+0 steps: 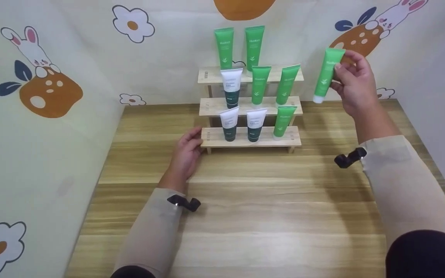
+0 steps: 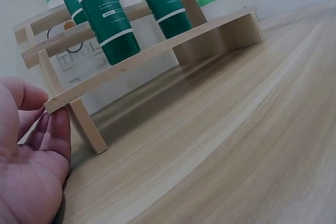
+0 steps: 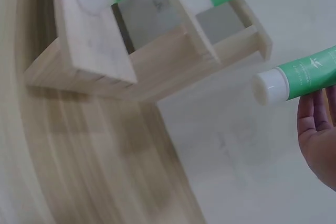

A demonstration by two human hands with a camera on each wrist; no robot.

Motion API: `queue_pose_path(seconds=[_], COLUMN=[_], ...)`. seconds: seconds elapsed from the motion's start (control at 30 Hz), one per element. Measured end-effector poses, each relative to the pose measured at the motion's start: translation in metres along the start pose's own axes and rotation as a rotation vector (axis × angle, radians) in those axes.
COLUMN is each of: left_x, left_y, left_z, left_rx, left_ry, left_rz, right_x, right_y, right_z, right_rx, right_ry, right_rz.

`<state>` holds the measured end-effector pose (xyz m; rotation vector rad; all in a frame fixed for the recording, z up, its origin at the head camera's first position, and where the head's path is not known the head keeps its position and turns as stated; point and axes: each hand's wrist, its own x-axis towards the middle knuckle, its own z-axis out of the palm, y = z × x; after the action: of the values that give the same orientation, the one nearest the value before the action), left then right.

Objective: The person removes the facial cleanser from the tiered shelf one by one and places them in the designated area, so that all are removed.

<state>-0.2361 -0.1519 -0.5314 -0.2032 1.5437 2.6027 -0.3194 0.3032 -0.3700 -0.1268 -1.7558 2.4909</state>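
Note:
My right hand (image 1: 355, 83) holds a green squeeze tube (image 1: 327, 73) in the air right of a three-step wooden rack (image 1: 211, 137). The tube tilts slightly, white cap (image 3: 272, 86) down. At the rack's lower left, my left hand (image 1: 186, 152) pinches the end of the bottom shelf (image 2: 152, 56), thumb above and fingers beneath. Two green tubes (image 1: 254, 46) stand on the top step. The middle step bears a white-and-dark-green tube (image 1: 231, 83) and two green ones. On the bottom step are two white-and-dark-green tubes (image 1: 255, 123) and a green tube (image 1: 284, 121) at the right.
The rack stands on a wood-grain table (image 1: 245, 200) near its back edge. A patterned cloth backdrop (image 1: 176, 50) rises behind and at the left, with a pale wall (image 1: 435, 69) at the right. Black camera mounts (image 1: 350, 157) sit on both wrists.

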Motion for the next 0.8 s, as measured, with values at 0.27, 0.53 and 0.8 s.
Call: queue_pose_path(seconds=[0.27,0.53,0.8], left_x=[0.0,-0.002,-0.001], left_y=[-0.001,0.002,0.0], left_z=[0.0,-0.001,-0.001], left_rx=[-0.03,-0.046,-0.032], left_ry=[0.007,0.009,0.001], left_rz=[-0.01,0.001,-0.003], right_x=[-0.004,0.0,0.004], right_y=[0.028,0.048,0.066], right_z=[-0.02,-0.034,-0.051], right_rx=[-0.019,-0.052,-0.077], right_ry=[-0.019,-0.018,-0.02], right_rz=[0.038,0.078,0.156])
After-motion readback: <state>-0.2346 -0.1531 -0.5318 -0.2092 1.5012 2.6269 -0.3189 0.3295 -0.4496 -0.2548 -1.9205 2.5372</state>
